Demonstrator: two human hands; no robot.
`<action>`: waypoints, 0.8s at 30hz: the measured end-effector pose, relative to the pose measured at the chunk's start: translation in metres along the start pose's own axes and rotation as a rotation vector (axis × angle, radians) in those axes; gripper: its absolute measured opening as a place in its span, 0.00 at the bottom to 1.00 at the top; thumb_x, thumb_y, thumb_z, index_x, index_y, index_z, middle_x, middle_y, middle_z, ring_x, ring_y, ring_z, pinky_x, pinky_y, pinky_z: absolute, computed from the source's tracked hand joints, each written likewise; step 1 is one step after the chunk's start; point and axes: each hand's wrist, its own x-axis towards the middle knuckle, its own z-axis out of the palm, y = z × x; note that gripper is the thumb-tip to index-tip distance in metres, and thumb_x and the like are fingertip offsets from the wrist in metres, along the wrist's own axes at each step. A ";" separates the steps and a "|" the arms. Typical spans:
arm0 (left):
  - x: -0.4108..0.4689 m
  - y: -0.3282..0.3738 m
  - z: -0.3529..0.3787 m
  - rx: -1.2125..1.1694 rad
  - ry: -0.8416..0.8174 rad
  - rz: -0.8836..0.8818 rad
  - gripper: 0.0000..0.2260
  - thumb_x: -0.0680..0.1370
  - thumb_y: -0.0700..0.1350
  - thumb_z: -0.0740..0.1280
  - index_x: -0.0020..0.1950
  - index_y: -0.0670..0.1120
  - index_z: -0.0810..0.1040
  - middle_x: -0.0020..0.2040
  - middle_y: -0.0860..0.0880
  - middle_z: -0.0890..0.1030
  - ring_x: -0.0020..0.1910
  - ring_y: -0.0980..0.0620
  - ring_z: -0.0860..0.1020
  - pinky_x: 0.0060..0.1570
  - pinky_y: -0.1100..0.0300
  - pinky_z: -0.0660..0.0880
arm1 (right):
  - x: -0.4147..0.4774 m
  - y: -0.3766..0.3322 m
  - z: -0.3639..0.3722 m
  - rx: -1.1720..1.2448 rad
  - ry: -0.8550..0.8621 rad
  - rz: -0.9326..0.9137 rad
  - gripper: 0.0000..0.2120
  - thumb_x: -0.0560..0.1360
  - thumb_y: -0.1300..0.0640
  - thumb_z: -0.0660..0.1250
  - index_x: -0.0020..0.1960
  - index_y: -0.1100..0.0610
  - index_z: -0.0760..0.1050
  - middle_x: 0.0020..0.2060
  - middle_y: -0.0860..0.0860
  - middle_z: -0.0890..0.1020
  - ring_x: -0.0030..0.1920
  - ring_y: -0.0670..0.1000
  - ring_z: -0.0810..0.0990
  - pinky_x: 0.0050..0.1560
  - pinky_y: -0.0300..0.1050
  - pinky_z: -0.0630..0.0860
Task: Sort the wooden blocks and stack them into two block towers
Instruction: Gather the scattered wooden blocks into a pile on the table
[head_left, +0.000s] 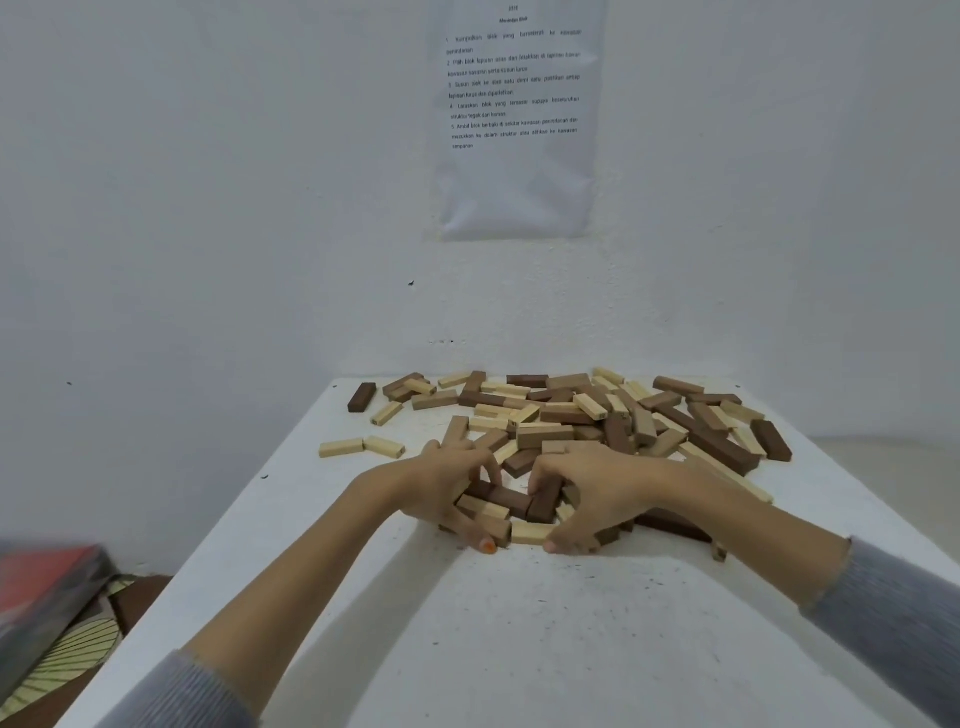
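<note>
two grips half-curled around one cluster of wooden blocks (519, 506), left hand (447, 488) and right hand (597, 493) on either side

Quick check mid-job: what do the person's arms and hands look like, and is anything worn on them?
Both arms wear grey ribbed knit sleeves, the left sleeve and the right sleeve, leaving the forearms bare. The left hand has an orange-painted thumbnail. No ring, watch or glove shows on it or on the right hand.
</note>
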 end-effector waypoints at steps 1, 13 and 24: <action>0.000 0.000 -0.001 0.008 -0.016 0.004 0.31 0.67 0.59 0.76 0.66 0.57 0.67 0.65 0.52 0.66 0.60 0.49 0.64 0.58 0.56 0.65 | -0.001 0.001 0.002 0.017 0.009 -0.006 0.28 0.70 0.42 0.74 0.65 0.47 0.68 0.60 0.47 0.72 0.59 0.49 0.69 0.60 0.47 0.72; -0.015 0.002 0.003 -0.074 0.058 0.071 0.28 0.68 0.50 0.78 0.65 0.52 0.73 0.64 0.53 0.70 0.60 0.53 0.67 0.61 0.59 0.65 | -0.007 0.002 0.016 0.127 0.156 -0.083 0.22 0.66 0.47 0.78 0.55 0.46 0.73 0.49 0.44 0.75 0.50 0.48 0.75 0.49 0.45 0.75; -0.021 -0.016 0.002 -0.200 0.085 0.088 0.25 0.70 0.58 0.74 0.65 0.55 0.73 0.62 0.55 0.71 0.61 0.56 0.70 0.64 0.58 0.69 | -0.018 0.014 0.002 0.287 0.287 -0.159 0.19 0.66 0.49 0.78 0.54 0.47 0.76 0.46 0.39 0.77 0.44 0.41 0.73 0.41 0.33 0.71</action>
